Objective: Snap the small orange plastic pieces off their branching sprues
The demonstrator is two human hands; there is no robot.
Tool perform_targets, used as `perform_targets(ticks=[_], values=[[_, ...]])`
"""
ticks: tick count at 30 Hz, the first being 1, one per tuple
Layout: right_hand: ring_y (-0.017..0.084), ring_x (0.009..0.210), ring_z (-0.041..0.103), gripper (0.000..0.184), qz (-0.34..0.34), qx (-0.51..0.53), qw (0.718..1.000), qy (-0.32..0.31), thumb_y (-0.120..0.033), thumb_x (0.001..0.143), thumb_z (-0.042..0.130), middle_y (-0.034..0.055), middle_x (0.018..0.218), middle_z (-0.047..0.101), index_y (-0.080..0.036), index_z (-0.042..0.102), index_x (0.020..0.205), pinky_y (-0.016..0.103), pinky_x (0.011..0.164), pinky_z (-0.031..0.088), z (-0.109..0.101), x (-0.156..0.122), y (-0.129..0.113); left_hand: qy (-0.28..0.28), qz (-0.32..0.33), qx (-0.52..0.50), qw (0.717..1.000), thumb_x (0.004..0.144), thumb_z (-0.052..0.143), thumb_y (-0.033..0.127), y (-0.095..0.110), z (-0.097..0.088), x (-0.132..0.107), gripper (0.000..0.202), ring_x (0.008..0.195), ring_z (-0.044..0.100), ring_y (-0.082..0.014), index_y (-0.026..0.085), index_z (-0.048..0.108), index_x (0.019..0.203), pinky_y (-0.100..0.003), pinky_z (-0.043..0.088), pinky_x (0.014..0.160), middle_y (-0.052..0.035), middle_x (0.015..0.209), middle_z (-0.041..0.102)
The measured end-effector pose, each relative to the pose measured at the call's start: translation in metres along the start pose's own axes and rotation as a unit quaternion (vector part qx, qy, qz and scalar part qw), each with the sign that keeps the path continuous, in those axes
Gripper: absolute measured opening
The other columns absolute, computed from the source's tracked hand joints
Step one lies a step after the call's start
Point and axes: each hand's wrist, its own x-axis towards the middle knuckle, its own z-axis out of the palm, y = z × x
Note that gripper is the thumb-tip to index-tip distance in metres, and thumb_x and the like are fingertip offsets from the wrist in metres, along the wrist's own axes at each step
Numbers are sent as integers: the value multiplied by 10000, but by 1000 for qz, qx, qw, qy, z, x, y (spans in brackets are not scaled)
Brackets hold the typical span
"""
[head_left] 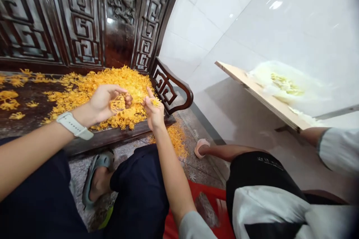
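My left hand (105, 101), with a white watch on the wrist, curls around a lacy yellow plastic piece (120, 105). My right hand (153, 111) pinches a small yellow bit (155, 102) between thumb and fingers, close beside the left hand. Both hover over a big heap of similar yellow pieces (112, 86) spread on a dark carved wooden bench (120, 136).
More yellow pieces (177, 139) lie spilled on the patterned floor under the bench's armrest (171, 89). Another person sits at the right, leg (224, 152) stretched out, beside a wooden board (258, 93) carrying a clear bag. A red stool (213, 209) is below me.
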Motion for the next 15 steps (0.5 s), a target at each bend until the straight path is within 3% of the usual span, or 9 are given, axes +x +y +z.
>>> perform_targets(ticks=[2,5,11,15], values=[[200,1029,688,218,-43,31,998,19,-398,737,860,34,1368,755,-249,702,726,373,1003,575,4,0,-8,-84,-81,-147,982,847,597,390,8,6,-6,252,675,599,-256,222,579,661,-501,610,762,-125,707,614],[237,1076,702,160,-33,87,996,15,-360,705,830,11,1260,792,-275,708,763,423,996,596,4,-7,-24,-116,-92,-181,972,893,595,404,20,18,-16,271,629,561,-214,209,620,706,-419,592,691,-108,705,610],[288,1213,683,171,15,192,980,56,-386,740,851,4,1065,798,-320,694,730,534,1133,548,19,-19,-34,-55,-37,-228,971,891,530,345,36,23,-23,247,782,643,-244,211,638,715,-415,590,755,-113,793,650],[265,1118,706,218,38,203,976,69,-384,766,888,12,948,770,-311,688,719,493,1213,508,49,-6,-17,-3,-42,-278,960,863,489,279,40,2,-24,233,766,608,-223,220,495,638,-349,470,545,-90,741,537]])
